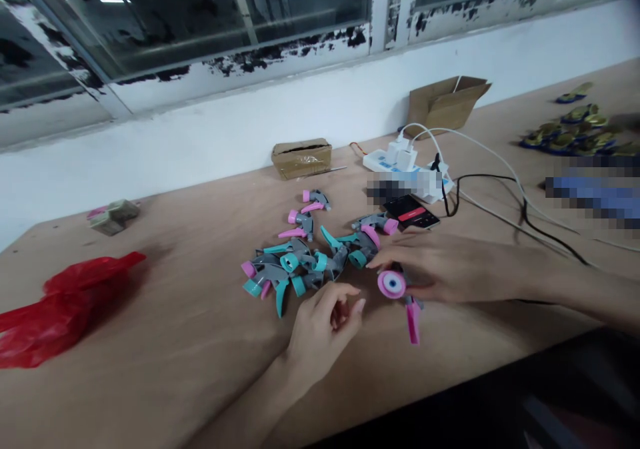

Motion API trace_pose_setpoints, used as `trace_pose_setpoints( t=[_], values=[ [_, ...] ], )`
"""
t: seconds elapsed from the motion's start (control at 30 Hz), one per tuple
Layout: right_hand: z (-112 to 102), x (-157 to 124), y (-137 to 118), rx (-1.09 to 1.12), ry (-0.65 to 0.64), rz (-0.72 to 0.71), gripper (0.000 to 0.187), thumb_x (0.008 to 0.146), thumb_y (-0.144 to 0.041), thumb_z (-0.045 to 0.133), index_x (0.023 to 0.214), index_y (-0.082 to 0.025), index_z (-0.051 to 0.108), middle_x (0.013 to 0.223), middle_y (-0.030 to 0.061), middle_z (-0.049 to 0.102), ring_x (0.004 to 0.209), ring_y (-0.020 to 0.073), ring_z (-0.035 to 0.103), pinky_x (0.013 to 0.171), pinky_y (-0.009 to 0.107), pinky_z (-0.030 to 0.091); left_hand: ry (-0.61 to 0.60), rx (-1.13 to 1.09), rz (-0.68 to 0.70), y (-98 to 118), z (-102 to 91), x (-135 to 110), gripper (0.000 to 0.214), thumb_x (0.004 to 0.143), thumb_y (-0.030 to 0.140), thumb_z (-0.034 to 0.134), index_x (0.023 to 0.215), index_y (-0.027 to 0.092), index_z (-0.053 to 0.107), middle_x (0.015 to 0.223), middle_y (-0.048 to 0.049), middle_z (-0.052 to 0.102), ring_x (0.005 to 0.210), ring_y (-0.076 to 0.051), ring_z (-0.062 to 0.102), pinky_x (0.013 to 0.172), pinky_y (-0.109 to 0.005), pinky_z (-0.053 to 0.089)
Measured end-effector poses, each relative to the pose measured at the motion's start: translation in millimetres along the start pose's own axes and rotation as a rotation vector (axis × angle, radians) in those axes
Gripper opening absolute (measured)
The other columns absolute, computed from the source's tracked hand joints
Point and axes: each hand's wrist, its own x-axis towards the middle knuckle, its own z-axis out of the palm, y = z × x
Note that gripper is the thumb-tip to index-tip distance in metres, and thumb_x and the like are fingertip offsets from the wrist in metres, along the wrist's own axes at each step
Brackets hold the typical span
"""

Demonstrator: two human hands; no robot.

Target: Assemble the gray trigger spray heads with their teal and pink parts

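Observation:
My right hand [445, 266] grips a grey spray-trigger head with a pink cap [391, 284] and a pink trigger hanging down [413, 321], held just above the wooden table [165, 342]. My left hand [325, 326] rests beside it with fingers curled into a loose fist; nothing shows in it. Just beyond both hands lies a pile of several grey trigger heads with teal or pink parts [300, 266].
A red plastic bag [65, 306] lies at the left. A phone [413, 212], a power strip with chargers [400, 159] and cables sit behind the pile. Two cardboard boxes [303, 158] stand by the wall. Blue-and-gold parts [570, 136] lie far right.

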Motion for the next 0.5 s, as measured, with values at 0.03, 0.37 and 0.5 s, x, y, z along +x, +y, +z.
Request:
trace_pose_setpoints(
  t=[0.03, 0.37, 0.5],
  values=[
    [5.7, -0.5, -1.7, 0.007, -0.006, 0.016, 0.035, 0.080, -0.032, 0.056, 0.114, -0.025, 0.052, 0.107, 0.0039, 0.060, 0.102, 0.0214, 0.053, 0.089, 0.037, 0.038, -0.021, -0.008, -0.006, -0.4, -0.4, 0.5, 0.009, 0.084, 0.022, 0.052, 0.092, 0.018, 0.055, 0.066, 0.0033, 0.050, 0.052, -0.008, 0.048, 0.048, -0.018, 0.041],
    [45.6, 11.2, -20.8, 0.070, 0.106, 0.054, 0.017, 0.079, -0.028, 0.059, 0.095, -0.022, 0.057, 0.089, -0.0002, 0.064, 0.091, 0.0168, 0.056, 0.091, 0.038, 0.027, -0.058, 0.000, -0.007, -0.6, 1.0, -1.1, 0.004, 0.081, 0.017, 0.051, 0.083, 0.018, 0.055, 0.076, 0.0009, 0.053, 0.056, -0.007, 0.050, 0.048, -0.017, 0.044],
    [46.3, 8.8, -21.3, 0.045, 0.085, 0.072, 0.022, 0.079, -0.040, 0.058, 0.095, -0.024, 0.059, 0.088, -0.0005, 0.064, 0.091, 0.0175, 0.055, 0.088, 0.038, 0.028, -0.081, -0.008, 0.013, 1.6, -0.1, -3.4, 0.009, 0.083, 0.015, 0.049, 0.088, 0.019, 0.055, 0.076, 0.0000, 0.057, 0.058, -0.009, 0.052, 0.048, -0.018, 0.043]
  ],
)
